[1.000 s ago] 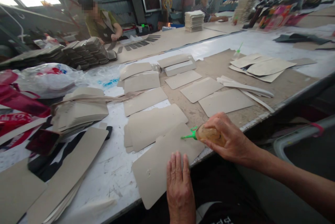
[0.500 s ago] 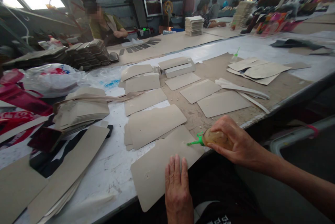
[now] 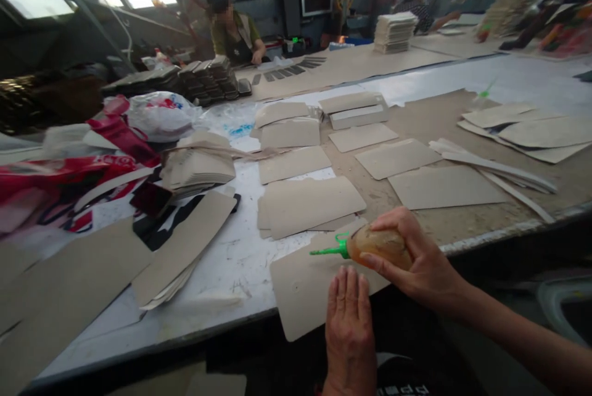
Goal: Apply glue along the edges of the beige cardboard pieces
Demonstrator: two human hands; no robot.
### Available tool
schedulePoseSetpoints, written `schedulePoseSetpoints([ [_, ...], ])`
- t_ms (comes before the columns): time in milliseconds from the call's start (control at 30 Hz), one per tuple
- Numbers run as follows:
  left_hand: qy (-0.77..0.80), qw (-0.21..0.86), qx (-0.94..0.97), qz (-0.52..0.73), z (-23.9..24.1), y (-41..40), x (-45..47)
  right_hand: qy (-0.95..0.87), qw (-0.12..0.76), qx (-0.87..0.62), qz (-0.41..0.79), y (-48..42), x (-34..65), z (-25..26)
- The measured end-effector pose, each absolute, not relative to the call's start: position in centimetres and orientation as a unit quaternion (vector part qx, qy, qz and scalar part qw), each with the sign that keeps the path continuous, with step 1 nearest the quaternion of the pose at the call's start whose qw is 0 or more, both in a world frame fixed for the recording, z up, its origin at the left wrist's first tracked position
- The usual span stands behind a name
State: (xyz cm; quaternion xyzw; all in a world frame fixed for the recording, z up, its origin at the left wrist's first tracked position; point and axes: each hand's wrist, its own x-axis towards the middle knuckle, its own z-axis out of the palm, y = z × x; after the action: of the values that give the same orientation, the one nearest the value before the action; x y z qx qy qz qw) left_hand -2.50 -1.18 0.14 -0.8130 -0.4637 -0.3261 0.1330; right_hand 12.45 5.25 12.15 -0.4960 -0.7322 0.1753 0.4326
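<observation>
My right hand (image 3: 411, 260) is wrapped round a glue bottle (image 3: 377, 246), a squeeze bottle with amber contents and a green nozzle. The nozzle points left, over a grey-beige cardboard panel (image 3: 300, 297) with rounded corners. Fingers stretched and held together, my left hand (image 3: 350, 309) lies flat on the panel's near edge, which juts past the table edge. Just beyond lies another cardboard panel (image 3: 314, 202), partly on top of others. Whether the nozzle tip touches the panel I cannot tell.
More panels (image 3: 446, 187) lie to the right beside pale strips (image 3: 494, 165). At left are a panel stack (image 3: 198, 165), long panels (image 3: 189, 248) and plastic bags (image 3: 161, 113). Across the table a person (image 3: 235, 32) works near dark stacked pieces (image 3: 208, 80). The table edge (image 3: 185, 334) runs close in front.
The view has swung left, so everything sits further right. The bottle's nozzle has moved leftward across the panel, nearer the middle. My left hand still presses the near edge.
</observation>
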Motion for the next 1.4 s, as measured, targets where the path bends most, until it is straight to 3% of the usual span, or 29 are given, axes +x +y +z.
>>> schedulePoseSetpoints([
  [200,-0.512,0.105,-0.738,-0.427,-1.5,-1.5,-0.9,-0.79,0.412,-0.425,0.161,6.1,8.9,12.0],
  [433,-0.542,0.13,-0.752,-0.352,-1.4,-1.5,-1.8,-0.822,0.363,-0.395,0.19,6.7,5.8,12.1],
  [900,-0.552,0.16,-0.708,-0.41,-0.2,-0.5,-2.0,-0.854,0.301,-0.398,0.149,6.7,6.0,13.3],
  [1400,-0.532,0.14,-0.744,-0.378,0.4,-0.6,-2.8,-0.844,0.317,-0.418,0.113,6.6,7.3,13.3],
])
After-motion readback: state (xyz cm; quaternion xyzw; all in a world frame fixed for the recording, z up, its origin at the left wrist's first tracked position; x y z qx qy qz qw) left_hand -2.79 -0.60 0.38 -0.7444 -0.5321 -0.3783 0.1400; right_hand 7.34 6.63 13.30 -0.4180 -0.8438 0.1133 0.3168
